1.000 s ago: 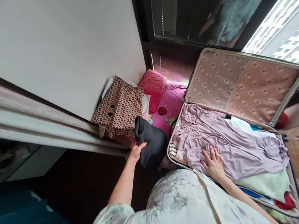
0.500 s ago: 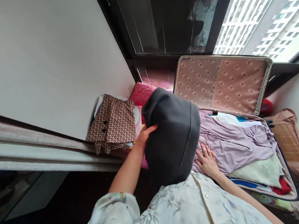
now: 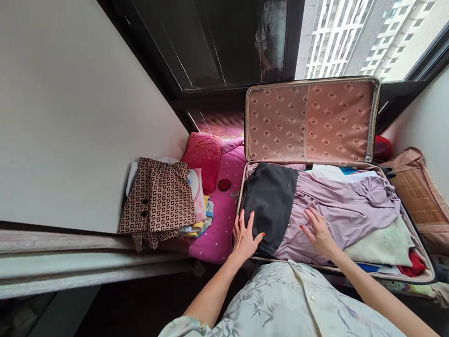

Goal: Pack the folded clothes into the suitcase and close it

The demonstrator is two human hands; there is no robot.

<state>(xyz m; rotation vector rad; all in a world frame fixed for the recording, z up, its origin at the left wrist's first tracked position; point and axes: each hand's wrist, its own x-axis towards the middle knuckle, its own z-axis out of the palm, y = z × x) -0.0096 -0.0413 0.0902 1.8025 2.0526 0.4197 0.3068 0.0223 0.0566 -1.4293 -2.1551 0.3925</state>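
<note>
A folded dark grey garment (image 3: 270, 198) lies in the left end of the open suitcase (image 3: 426, 255). On its lower left edge rests my left hand (image 3: 246, 237), fingers spread. My right hand (image 3: 319, 232) is over the lilac garment (image 3: 341, 205), fingers apart and holding nothing; whether it touches the cloth I cannot tell. The lilac garment spreads across the suitcase's middle and right, partly under the dark one. Below it show a pale cream cloth (image 3: 384, 246) and a red cloth (image 3: 413, 266).
The patterned pink lid (image 3: 311, 124) leans up against the window. Left of the suitcase, a brown patterned garment (image 3: 164, 197) tops a clothes pile on a magenta sheet (image 3: 218, 237), beside a red cushion (image 3: 203, 157). A woven mat (image 3: 427, 192) lies at the right.
The dark grey garment, held up by my left hand before, now lies flat in the suitcase. My left hand has let go and spread on it. My right hand stays near the lilac garment.
</note>
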